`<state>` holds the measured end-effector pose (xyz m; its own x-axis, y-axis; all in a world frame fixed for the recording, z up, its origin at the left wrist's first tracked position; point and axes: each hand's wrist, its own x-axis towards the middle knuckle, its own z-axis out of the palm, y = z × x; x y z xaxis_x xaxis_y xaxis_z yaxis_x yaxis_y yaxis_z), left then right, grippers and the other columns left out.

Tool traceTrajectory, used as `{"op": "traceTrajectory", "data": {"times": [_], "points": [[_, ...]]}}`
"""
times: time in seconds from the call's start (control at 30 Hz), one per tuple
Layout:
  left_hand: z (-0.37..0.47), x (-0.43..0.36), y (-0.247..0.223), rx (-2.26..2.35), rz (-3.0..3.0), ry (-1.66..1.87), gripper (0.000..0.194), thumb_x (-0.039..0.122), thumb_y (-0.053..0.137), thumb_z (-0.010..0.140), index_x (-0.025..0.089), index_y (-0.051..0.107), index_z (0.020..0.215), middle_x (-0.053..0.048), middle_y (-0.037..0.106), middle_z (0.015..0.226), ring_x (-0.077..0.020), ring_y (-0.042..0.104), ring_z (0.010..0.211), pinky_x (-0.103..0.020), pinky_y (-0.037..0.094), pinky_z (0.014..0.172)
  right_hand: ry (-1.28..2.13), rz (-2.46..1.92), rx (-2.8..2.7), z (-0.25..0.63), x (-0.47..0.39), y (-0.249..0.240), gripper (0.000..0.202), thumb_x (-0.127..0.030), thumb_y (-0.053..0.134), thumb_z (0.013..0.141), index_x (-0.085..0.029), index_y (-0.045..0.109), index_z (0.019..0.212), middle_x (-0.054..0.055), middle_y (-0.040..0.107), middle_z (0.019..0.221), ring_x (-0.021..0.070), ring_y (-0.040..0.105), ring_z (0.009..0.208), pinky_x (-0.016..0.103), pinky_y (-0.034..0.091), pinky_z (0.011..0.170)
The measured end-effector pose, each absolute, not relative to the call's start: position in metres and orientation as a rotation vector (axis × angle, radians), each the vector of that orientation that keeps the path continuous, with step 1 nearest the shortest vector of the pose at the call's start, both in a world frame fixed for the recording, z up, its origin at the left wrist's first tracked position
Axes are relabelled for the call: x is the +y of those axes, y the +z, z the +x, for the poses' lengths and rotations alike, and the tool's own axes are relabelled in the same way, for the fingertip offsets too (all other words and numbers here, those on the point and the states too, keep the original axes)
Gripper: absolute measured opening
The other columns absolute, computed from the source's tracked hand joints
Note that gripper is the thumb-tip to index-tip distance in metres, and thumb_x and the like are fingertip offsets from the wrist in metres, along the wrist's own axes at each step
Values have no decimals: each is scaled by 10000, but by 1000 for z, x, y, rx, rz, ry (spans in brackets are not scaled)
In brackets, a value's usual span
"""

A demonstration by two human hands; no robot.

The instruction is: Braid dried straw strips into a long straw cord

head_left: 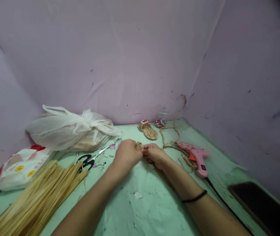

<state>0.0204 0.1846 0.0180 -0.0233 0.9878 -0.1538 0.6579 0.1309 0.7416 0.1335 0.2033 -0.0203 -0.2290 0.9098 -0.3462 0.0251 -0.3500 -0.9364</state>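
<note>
Over the middle of the table my left hand (129, 152) and my right hand (155, 154) meet, both with fingers pinched together. Between their fingertips a small bit of braided straw cord (139, 144) shows; most of it is hidden. Loose strands seem to hang below my right hand. Just beyond the hands lies a small woven straw slipper sole (149, 131) with red and white beads at its far end. More braided cord (163, 139) trails on the table right of my hands, toward the back wall.
A pink glue gun (198, 155) and a dark phone (260, 203) lie on the right. On the left are scissors (93, 159), a bundle of straw strips (39, 196), a tied white plastic bag (66, 129) and a white-red packet (23, 167). A clear bead container (159, 122) stands near the wall.
</note>
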Motion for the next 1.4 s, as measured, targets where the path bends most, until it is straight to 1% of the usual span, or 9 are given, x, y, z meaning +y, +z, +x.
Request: {"op": "traceTrajectory", "data": {"times": [0.13, 0.33, 0.4, 0.47, 0.57, 0.67, 1.0, 1.2, 1.4], "points": [[8, 201, 18, 1648, 1242, 608, 112, 162, 447, 649, 129, 554, 642, 3, 457, 430, -90, 378, 375, -207, 254, 389, 1675, -1333, -1269, 134, 204, -19, 84, -92, 436, 564, -139, 461, 499, -72, 365, 369, 25, 175, 305, 197, 79, 348], [12, 209, 1, 1420, 1129, 422, 124, 126, 425, 642, 115, 516, 557, 11, 450, 450, -53, 374, 360, -181, 282, 383, 1571, -1386, -1449, 137, 207, -21, 99, -120, 443, 615, -135, 488, 527, -48, 425, 416, 33, 232, 332, 191, 134, 360], [13, 210, -1, 1488, 1170, 403, 125, 139, 443, 623, 131, 476, 502, 36, 385, 394, -47, 311, 325, -187, 234, 365, 1382, -1486, -1651, 138, 209, -23, 125, -136, 445, 639, -133, 525, 543, -42, 420, 408, 43, 273, 348, 190, 182, 378], [15, 212, -2, 1572, 1203, 401, 153, 148, 464, 595, 150, 428, 446, 47, 321, 339, -53, 265, 306, -202, 185, 361, 1077, -1574, -1901, 138, 209, -24, 136, -139, 458, 641, -132, 573, 570, -12, 491, 447, 64, 368, 399, 195, 238, 418], [16, 214, -3, 1756, 1460, 400, 159, 149, 518, 538, 160, 418, 415, 46, 292, 325, -74, 292, 346, -221, 181, 390, 586, -1639, -2199, 135, 206, -21, 160, -127, 478, 626, -136, 637, 641, 63, 629, 618, 126, 523, 574, 213, 297, 503], [16, 216, -7, 1890, 1717, 387, 134, 157, 559, 502, 155, 449, 425, 39, 311, 358, -98, 359, 431, -225, 204, 427, 394, -1720, -2304, 131, 199, -15, 204, -129, 482, 634, -147, 664, 724, 115, 667, 748, 182, 584, 692, 232, 324, 547], [19, 218, -21, 1681, 1352, 585, 205, 41, 496, 492, 161, 355, 404, 67, 249, 343, -43, 226, 361, -215, 126, 383, 253, -2064, -2122, 119, 179, 15, 205, -152, 516, 648, -140, 665, 787, 145, 657, 741, 243, 613, 755, 269, 395, 591], [18, 212, -15, 1589, 1160, 544, 178, 121, 449, 529, 175, 349, 392, 45, 284, 294, -58, 231, 282, -214, 141, 334, 368, -2001, -2125, 113, 171, 20, 236, -242, 529, 663, -135, 675, 815, 154, 660, 768, 257, 614, 754, 278, 408, 584], [-1, 211, -13, 1403, 1168, 561, 88, 178, 504, 525, 153, 441, 469, 66, 298, 303, -39, 209, 269, -185, 123, 308, 445, -1959, -2261, 88, 149, 22, 241, -105, 528, 661, -108, 670, 855, 164, 660, 815, 202, 615, 769, 232, 410, 639]]}}
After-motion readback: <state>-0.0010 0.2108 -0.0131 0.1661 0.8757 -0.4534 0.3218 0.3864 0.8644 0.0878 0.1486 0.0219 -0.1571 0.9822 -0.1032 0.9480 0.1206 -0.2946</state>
